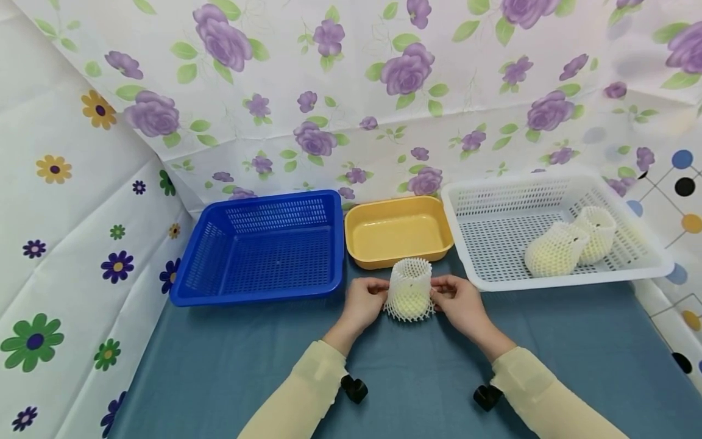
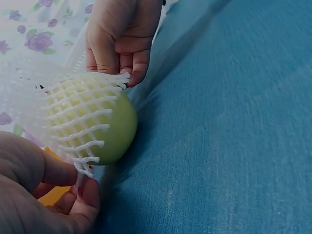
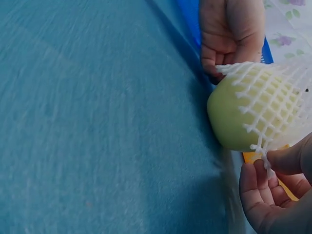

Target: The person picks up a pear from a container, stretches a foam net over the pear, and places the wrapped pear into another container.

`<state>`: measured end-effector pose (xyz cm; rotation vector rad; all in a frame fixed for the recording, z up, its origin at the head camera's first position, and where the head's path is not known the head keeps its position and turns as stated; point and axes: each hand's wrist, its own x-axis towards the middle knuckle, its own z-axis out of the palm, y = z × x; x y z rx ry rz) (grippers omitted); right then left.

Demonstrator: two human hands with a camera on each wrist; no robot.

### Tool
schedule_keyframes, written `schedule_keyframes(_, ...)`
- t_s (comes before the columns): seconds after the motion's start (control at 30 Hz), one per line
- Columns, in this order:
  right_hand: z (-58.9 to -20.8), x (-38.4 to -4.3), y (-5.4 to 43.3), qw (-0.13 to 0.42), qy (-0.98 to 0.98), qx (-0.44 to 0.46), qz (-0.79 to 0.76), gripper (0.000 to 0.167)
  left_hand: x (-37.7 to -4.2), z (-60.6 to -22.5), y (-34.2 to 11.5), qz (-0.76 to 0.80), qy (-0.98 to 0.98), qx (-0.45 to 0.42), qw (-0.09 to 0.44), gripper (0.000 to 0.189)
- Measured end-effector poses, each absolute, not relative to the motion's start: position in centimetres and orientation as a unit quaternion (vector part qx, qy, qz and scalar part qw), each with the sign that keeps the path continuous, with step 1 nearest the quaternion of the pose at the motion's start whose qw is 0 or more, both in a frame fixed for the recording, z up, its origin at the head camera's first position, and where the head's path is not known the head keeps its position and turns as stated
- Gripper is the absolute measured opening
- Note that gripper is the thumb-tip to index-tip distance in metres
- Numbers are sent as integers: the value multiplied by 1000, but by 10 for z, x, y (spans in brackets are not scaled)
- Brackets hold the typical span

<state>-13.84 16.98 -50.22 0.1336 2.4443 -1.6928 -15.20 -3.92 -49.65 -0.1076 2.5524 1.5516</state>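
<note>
A white foam fruit net (image 1: 410, 272) stands on the cloth in front of me, pulled partway over a round pale green fruit (image 2: 126, 130). My left hand (image 1: 361, 306) pinches the net's lower edge on the left between thumb and fingers. On the opposite side, my right hand (image 1: 459, 303) pinches the same edge. The fruit's lower end shows bare below the mesh in both wrist views, and a small dark stem spot shows through the netting. The upper part of the net rises as an unfilled tube above the fruit.
Behind the fruit stands a yellow tray (image 1: 399, 236). A blue basket (image 1: 255, 297) is at the left. To the right, a white basket (image 1: 488, 244) holds two netted fruits (image 1: 554, 251). Blue-green cloth (image 1: 417, 384) covers the table; flowered sheets (image 1: 351, 79) hang behind.
</note>
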Motion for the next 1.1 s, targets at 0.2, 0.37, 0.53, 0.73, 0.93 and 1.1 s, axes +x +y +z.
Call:
schedule_keyframes(0.2, -504, -135, 171, 69, 854, 13, -515, 22, -152, -499, -38, 460, 886, -25, 60, 15)
schedule_keyframes(0.37, -504, -133, 170, 49, 885, 2, -464, 20, -151, -500, -38, 447, 893, -15, 55, 14)
schedule_keyframes(0.53, -505, -133, 171, 47, 893, -5, -448, 20, -150, -501, -39, 447, 892, -5, 65, 15)
schedule_keyframes(0.73, -502, -130, 176, 48, 886, -24, -461, 27, -149, -495, -49, 590, 788, -53, 168, 22)
schedule_keyframes(0.93, -501, -130, 179, 105, 861, -33, -497, 38, -149, -485, -57, 664, 704, -91, 236, 41)
schedule_keyframes(1.1, -500, -132, 176, 157, 814, -1, -559, 41, -149, -486, -57, 686, 680, -99, 239, 45)
